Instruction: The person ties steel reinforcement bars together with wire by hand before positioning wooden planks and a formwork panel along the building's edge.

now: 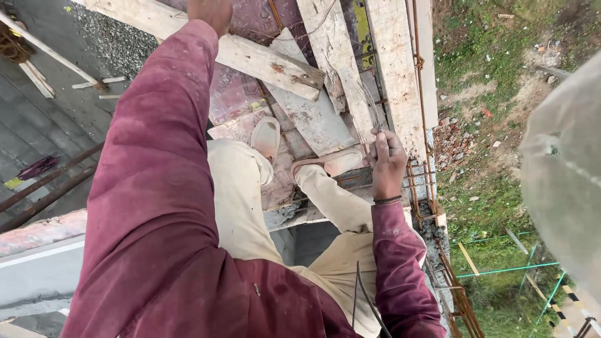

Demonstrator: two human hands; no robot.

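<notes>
right hand (387,164) grips thin wires (370,109) | left hand (210,12) rests on wooden plank (250,56) ahead | rusty steel bars (421,181) just beside right hand

Our left arm extended straight forward, left hand (210,12) at the top edge, partly cut off, our right arm bent, right hand (387,164) fingers curled closed, legs bent below

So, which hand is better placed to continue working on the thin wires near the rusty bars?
Probably the right hand: it already grips the thin wires beside the rusty rebar. The left hand is far off, up on a wooden plank.
</notes>
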